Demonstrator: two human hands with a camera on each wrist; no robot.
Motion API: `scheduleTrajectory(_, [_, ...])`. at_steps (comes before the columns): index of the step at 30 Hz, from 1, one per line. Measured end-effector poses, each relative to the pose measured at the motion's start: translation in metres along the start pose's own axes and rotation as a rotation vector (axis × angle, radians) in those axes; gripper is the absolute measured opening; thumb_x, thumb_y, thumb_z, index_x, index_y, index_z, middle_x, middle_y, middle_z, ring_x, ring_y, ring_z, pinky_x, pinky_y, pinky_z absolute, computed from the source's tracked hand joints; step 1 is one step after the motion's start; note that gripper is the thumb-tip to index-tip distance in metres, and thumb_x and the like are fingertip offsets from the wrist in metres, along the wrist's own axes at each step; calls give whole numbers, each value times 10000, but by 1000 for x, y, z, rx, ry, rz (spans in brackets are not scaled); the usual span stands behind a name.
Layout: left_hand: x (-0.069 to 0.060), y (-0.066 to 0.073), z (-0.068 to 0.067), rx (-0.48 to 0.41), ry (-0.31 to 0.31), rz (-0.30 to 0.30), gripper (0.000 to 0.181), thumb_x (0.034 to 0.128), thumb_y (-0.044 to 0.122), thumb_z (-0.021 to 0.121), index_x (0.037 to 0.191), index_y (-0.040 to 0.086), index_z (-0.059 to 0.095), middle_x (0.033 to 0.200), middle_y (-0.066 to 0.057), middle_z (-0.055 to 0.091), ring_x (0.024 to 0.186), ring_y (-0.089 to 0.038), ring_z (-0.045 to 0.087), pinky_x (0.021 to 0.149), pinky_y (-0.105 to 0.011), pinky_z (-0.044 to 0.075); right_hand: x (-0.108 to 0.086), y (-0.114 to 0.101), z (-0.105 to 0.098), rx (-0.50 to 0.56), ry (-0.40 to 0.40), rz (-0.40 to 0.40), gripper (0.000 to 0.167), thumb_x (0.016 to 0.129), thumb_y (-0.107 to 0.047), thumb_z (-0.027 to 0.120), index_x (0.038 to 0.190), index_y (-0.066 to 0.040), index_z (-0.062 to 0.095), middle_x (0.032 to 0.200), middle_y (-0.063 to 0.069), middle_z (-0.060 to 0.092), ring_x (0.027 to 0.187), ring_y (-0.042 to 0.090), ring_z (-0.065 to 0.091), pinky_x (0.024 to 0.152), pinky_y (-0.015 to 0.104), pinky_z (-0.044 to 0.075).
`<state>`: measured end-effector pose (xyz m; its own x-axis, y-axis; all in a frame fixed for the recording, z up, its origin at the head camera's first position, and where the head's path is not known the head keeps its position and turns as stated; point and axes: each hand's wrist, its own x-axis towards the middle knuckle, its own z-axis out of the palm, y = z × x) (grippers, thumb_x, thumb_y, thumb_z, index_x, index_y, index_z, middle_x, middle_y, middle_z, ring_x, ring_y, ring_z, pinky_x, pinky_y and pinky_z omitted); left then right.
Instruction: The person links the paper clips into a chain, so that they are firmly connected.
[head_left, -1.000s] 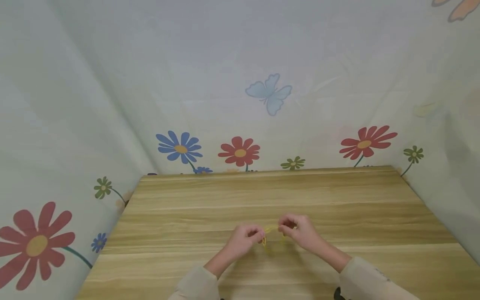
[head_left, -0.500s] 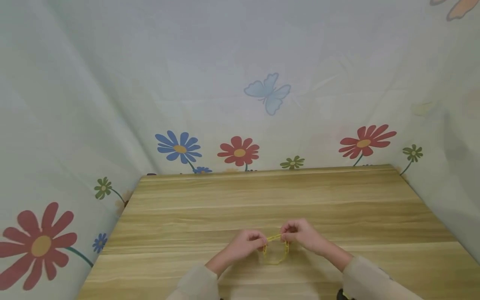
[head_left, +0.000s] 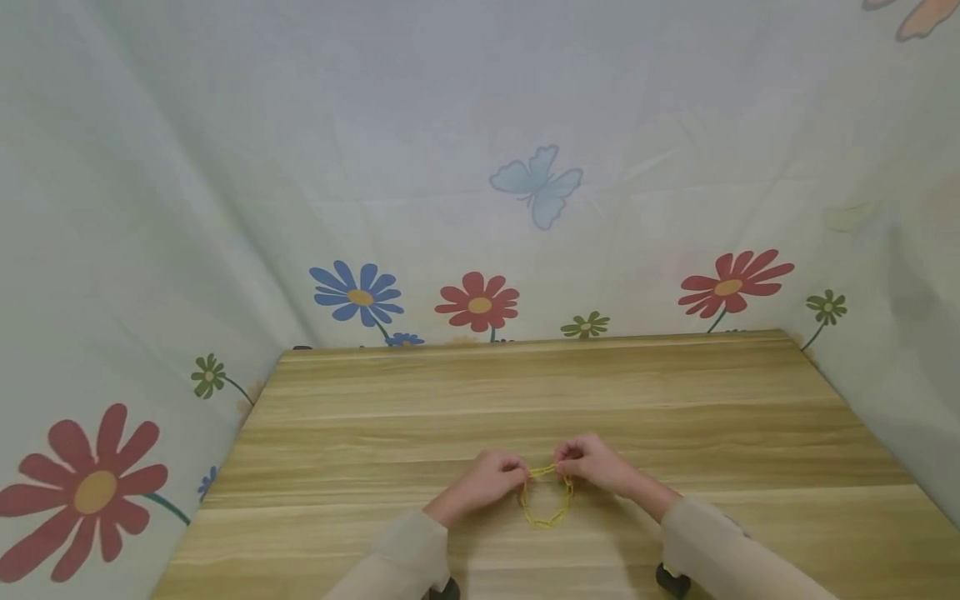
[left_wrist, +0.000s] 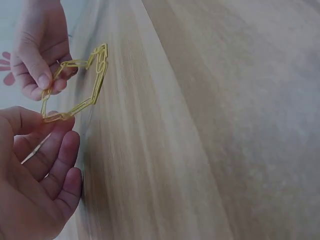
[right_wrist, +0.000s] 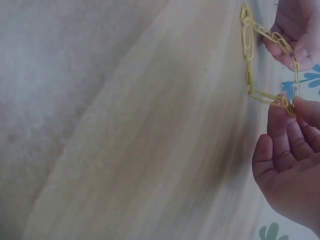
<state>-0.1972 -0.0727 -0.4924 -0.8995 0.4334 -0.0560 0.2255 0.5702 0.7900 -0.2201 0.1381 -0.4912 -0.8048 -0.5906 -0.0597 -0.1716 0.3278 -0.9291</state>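
Observation:
A loop of linked yellow paper clips (head_left: 545,524) hangs between the two hands, low over the wooden table. My left hand (head_left: 489,480) pinches one upper part of this paper clip chain (left_wrist: 95,91) between thumb and forefinger. The right hand (head_left: 595,464) pinches the chain a short way to the right, a short span of clips running between the hands. In the right wrist view, the right thumb and fingertips (right_wrist: 282,112) press on a clip, and the chain (right_wrist: 248,55) sags into a closed-looking ring. Whether its lowest clips touch the table is hard to tell.
The wood-grain table (head_left: 420,400) spreads around both hands. Behind it and at its sides hangs a pale cloth (head_left: 420,125) printed with flowers and a butterfly. Dark bands (head_left: 672,581) show under both sleeves.
The chain, bunched and blurred at the fingers a second ago, hangs down as a wide loop. Both hands keep their pinch and have shifted only slightly.

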Motion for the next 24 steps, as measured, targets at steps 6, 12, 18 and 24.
scheduleTrajectory(6, [5,-4,0,65,6,4,159,835,167,541,813,80,673,767,11,630,627,-31,448,568,-176,375,5,5,-1,-19,-7,5,113,815,-33,561,828,77,579,767,146,605,649,79,482,583,214,416])
scheduleTrajectory(12, [9,-6,-1,137,2,37,155,848,160,546,819,87,679,751,16,631,603,-27,439,557,-171,374,10,8,-2,-47,2,3,118,813,-36,566,837,79,575,752,68,578,638,61,450,568,188,384])
scheduleTrajectory(18, [14,-10,-2,227,4,54,157,856,172,548,869,100,688,856,2,673,732,-35,535,667,-192,435,13,9,-2,-71,7,-3,97,793,-27,587,808,69,584,717,39,554,616,53,440,549,181,375])
scheduleTrajectory(24, [18,-11,-3,245,8,32,148,853,160,556,884,94,684,852,-1,669,717,-39,522,667,-198,435,16,10,-3,-96,10,2,95,797,-32,586,794,63,588,672,-8,525,585,43,434,522,180,367])
